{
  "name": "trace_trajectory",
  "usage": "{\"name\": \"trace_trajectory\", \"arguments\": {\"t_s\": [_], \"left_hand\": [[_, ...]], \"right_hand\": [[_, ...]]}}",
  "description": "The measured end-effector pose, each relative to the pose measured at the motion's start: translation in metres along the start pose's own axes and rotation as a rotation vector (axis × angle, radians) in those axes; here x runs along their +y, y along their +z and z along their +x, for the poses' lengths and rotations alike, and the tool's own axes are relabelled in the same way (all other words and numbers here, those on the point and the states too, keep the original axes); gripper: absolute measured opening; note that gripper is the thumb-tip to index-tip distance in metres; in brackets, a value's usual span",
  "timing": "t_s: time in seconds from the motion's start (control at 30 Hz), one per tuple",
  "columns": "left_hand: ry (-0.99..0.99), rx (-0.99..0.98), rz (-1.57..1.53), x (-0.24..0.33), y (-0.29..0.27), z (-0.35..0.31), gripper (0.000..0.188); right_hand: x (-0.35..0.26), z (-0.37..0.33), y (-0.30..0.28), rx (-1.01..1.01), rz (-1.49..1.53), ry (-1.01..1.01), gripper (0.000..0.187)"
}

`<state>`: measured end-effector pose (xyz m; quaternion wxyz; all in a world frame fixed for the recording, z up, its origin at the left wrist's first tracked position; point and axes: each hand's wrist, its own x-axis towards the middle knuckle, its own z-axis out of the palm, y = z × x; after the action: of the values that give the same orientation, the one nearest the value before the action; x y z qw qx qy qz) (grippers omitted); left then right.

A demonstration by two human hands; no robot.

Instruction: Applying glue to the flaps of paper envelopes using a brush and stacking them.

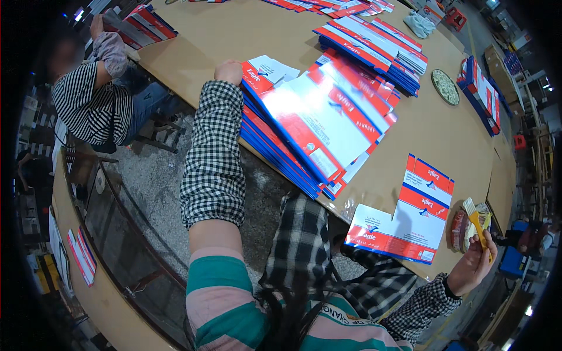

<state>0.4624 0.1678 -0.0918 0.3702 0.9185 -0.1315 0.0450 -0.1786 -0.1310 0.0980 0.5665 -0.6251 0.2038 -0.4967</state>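
A pile of flat printed carton blanks, red, white and blue, lies fanned out on the table before me. My left hand is closed at the pile's far left corner, on the edge of a carton blank; its fingertips are partly hidden. At the right, my right hand grips a brush by its yellow handle, pale bristles pointing up. Just beyond that hand sits a tub with whitish stuff on it. One carton blank lies apart, printed side up, at the table's near edge.
More stacked blanks lie farther back, with another stack at the right edge. A round patterned plate and a crumpled cloth rest on the tan table. A person in a striped top sits at left, handling cartons.
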Motion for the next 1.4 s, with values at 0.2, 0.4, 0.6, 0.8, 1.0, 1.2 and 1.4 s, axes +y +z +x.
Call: {"name": "trace_trajectory", "arguments": {"t_s": [0.2,0.4,0.6,0.8,1.0,1.2,1.4], "left_hand": [[0.328,-0.241,0.872,0.057,0.01,-0.005,0.024],[0.241,-0.274,0.844,0.104,0.01,-0.029,0.022],[-0.257,0.193,0.224,0.166,-0.01,-0.077,0.039],[0.37,0.018,0.518,0.186,0.006,-0.16,0.06],[0.361,-0.129,0.47,0.201,0.031,-0.18,0.069],[0.636,-0.093,0.167,0.251,0.032,-0.19,0.059],[0.836,0.026,0.004,0.284,0.074,-0.176,0.074]], "right_hand": [[-0.017,-0.005,-0.007,0.035,-0.046,-0.038,0.025],[-0.014,-0.006,-0.011,0.045,-0.069,-0.027,0.025],[-0.015,-0.006,-0.016,0.024,-0.048,-0.028,0.025],[-0.009,-0.01,-0.004,-0.019,0.031,0.0,0.027],[-0.016,-0.011,-0.01,-0.003,0.038,0.002,0.026],[-0.015,0.001,-0.004,0.098,0.081,-0.015,0.024],[-0.005,-0.008,-0.024,0.196,0.091,0.004,0.024]]}}
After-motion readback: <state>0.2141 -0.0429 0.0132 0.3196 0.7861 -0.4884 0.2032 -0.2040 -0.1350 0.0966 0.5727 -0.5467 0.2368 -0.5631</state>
